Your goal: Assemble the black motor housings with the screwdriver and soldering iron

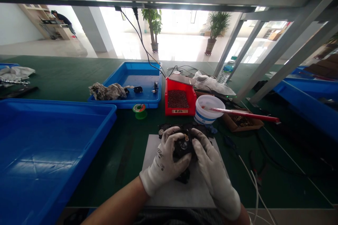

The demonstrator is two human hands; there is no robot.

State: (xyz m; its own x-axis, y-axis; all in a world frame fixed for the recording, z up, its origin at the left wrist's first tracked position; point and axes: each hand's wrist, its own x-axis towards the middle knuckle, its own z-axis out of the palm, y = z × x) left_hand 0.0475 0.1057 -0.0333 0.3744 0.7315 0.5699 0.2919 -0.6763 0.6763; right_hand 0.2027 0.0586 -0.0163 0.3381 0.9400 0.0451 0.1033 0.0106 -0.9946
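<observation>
My left hand (167, 158), in a white glove, is closed around a black round-faced part (182, 145), with thumb and fingers on its near and far sides. Small brass-coloured pieces (186, 137) show on top of it. From the right, my gloved right hand (210, 161) presses its fingertips against the same part's edge; whether they also pinch something small is hidden. Under my hands lies a white sheet (155, 193). Another black piece (183, 176) rests on it below the held part, and more black parts (165, 126) lie along its far edge.
Beyond the sheet stand a red bin (180, 111) of small brown pieces, a white tub (208, 112) with a red-handled brush (248, 114) across it, and a green spool (139, 112). Blue trays (111, 112) flank the left; metal posts (287, 42), cables and a cardboard box (244, 126) are right.
</observation>
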